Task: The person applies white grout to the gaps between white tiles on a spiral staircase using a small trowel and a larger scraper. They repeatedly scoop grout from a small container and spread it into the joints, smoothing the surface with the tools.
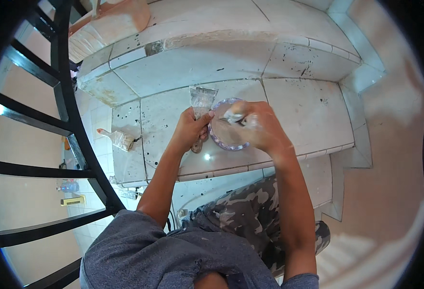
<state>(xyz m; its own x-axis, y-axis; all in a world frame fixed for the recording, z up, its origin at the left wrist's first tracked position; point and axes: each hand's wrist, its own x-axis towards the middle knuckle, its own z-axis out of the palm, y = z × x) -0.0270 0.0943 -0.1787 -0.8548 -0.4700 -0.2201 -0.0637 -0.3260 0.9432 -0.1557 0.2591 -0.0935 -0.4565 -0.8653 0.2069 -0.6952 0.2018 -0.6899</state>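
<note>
On the tiled step (313, 115) before me sits a round bowl (227, 139) with a purplish patterned rim, and greyish paste lies inside it. My left hand (193, 128) is closed around the handle of a putty knife (203, 98), whose wide, paste-smeared blade points away from me. The thumb of that hand reaches the bowl's left rim. Over the bowl's right side, my right hand (262, 126) is closed, with whitish smears on its fingers. It grips a small pale-smeared thing whose kind I cannot make out.
A paintbrush (120, 139) with a wrapped head lies on the step's left part. Black metal railing (63, 101) runs down the left. A higher step (212, 53) rises beyond, with a pinkish tub (120, 21) at its far left. Dark specks dot the tiles.
</note>
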